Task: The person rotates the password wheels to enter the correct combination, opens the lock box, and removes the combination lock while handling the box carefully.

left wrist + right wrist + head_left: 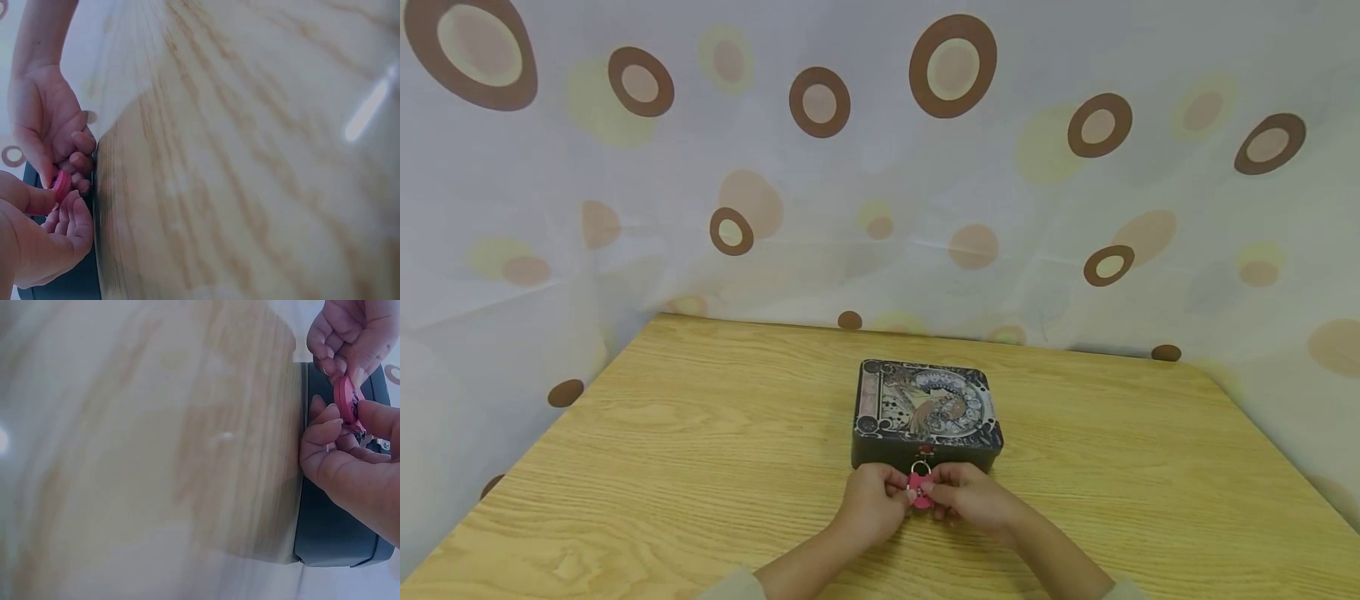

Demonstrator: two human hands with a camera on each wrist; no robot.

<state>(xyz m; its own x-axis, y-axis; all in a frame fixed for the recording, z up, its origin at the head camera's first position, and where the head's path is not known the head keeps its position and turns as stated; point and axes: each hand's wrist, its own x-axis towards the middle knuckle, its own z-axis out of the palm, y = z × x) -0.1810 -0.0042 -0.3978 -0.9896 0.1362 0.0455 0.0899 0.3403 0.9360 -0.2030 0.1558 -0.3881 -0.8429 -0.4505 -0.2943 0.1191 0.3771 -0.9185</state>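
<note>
A small pink padlock with a silver shackle is at the front of a dark box, just below the red-marked catch. Dark dial-like marks show on its face in the right wrist view. My left hand pinches the padlock's left side between thumb and fingers. From the other side, my right hand grips it, the thumb lying over the face. The lid is down and carries an ornate printed picture. Fingers hide part of the lock body.
The box stands on a wood-grain table. Behind and beside the table hangs a pale curtain with brown and beige circles. Light sleeves cover my forearms near the bottom edge of the head view.
</note>
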